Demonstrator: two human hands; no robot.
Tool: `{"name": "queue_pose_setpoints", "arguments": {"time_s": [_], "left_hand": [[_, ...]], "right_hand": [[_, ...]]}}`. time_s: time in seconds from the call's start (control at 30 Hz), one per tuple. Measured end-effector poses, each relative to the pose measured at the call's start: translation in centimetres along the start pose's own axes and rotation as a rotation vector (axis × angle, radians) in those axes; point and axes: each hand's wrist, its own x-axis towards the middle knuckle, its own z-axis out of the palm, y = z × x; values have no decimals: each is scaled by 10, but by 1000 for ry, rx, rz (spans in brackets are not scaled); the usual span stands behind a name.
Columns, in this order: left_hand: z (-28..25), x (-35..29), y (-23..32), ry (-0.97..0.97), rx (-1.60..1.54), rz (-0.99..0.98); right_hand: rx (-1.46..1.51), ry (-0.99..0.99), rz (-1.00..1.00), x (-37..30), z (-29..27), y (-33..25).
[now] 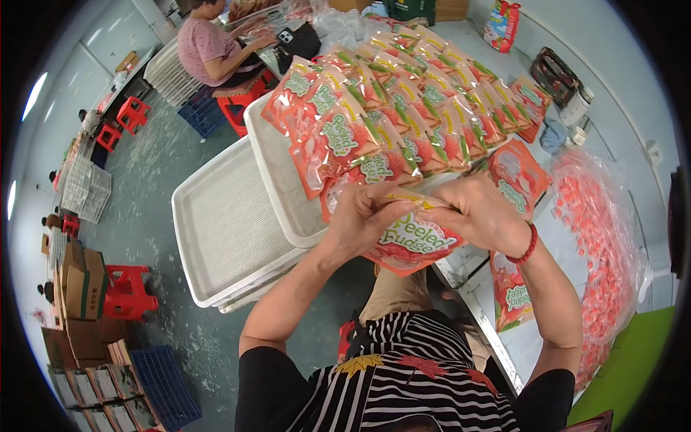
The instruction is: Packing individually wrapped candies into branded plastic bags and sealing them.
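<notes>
Between my two hands hangs a red and peach candy pouch (417, 243), gripped along its top edge. My left hand (362, 219) pinches the pouch's upper left side with the thumb over the front. On the upper right side, my right hand (479, 211) pinches it the same way; a red bracelet circles that wrist. Whether the pouch's mouth is sealed cannot be seen. Right behind my hands, many matching filled pouches (410, 122) stand in slanting rows on a white tray (299, 216).
An empty-looking white mesh tray (223, 223) sits lower left. On the table at right lie loose pouches (515, 180) and a large clear bag of red wrapped candies (597, 266). Another person (212, 47) sits at the far left. Red stools (129, 291) and cartons (83, 281) stand on the floor.
</notes>
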Motion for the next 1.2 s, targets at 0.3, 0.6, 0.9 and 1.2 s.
{"name": "queue_pose_setpoints", "arguments": {"time_s": [0.3, 0.6, 0.9, 1.2], "left_hand": [[-34, -2, -5, 114, 93, -55], [-68, 2, 1, 169, 178, -76], [-110, 11, -12, 528, 564, 209], [-109, -12, -97, 628, 968, 283]], "right_hand": [[117, -68, 262, 20, 27, 7], [230, -170, 257, 34, 38, 9], [106, -31, 220, 58, 44, 11], [287, 68, 5, 125, 82, 12]]}}
